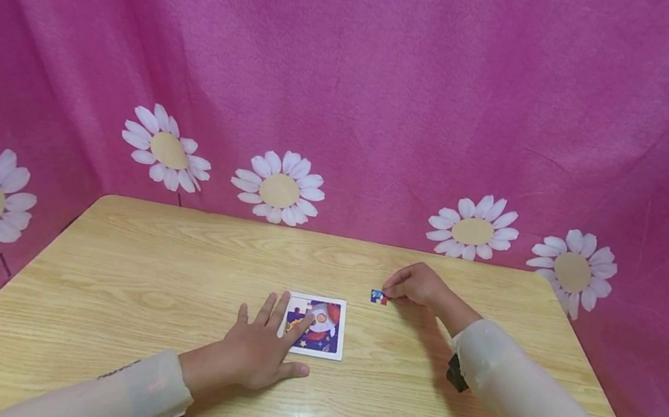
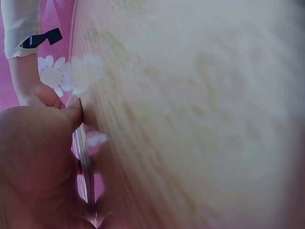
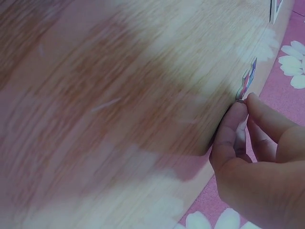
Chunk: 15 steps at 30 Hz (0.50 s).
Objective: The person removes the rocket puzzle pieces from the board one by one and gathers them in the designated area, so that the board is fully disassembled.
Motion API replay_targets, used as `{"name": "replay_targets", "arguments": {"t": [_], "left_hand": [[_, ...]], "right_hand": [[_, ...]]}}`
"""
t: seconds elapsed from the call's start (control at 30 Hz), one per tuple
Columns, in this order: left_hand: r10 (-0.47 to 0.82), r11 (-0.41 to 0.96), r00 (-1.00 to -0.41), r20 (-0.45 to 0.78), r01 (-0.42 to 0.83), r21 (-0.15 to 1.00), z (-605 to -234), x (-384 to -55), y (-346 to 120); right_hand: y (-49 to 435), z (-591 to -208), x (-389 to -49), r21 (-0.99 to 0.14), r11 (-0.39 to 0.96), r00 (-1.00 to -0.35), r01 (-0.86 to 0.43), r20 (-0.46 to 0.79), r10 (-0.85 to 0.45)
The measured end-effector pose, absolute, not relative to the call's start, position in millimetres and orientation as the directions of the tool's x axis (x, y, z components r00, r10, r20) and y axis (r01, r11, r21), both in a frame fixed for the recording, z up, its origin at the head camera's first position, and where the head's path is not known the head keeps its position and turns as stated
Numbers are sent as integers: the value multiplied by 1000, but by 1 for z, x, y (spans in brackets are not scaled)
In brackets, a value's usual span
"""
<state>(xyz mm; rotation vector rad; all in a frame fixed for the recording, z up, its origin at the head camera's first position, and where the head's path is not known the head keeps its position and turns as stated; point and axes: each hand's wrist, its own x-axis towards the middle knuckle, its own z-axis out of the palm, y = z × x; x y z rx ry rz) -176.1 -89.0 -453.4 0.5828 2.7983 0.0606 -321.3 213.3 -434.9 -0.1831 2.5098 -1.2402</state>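
A small square rocket jigsaw puzzle [image 1: 322, 339] with a white border lies near the middle of the table. Its upper left corner shows a pale gap where the board is bare. My left hand [image 1: 259, 347] rests with fingers spread over the puzzle's left side, the thumb just below its lower edge. Farther back and to the right, my right hand [image 1: 420, 285] pinches a blue and red puzzle piece [image 1: 377, 297] by its right edge between thumb and fingertips. In the right wrist view the piece [image 3: 247, 81] appears edge-on, low over the tabletop.
The wooden table [image 1: 166, 261] has a pale, shiny grain, with a bright light reflection near its front. A pink cloth [image 1: 366, 96] with white daisies hangs behind the table and along both sides.
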Motion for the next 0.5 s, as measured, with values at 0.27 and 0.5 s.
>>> {"name": "replay_targets", "arguments": {"t": [0.27, 0.5], "left_hand": [[396, 918, -879, -266, 386, 91, -455, -177, -89], [395, 919, -879, -269, 384, 92, -452, -176, -89]], "right_hand": [[214, -433, -320, -790, 611, -932, 50, -257, -256], [214, -432, -320, -807, 587, -926, 64, -266, -266]]}}
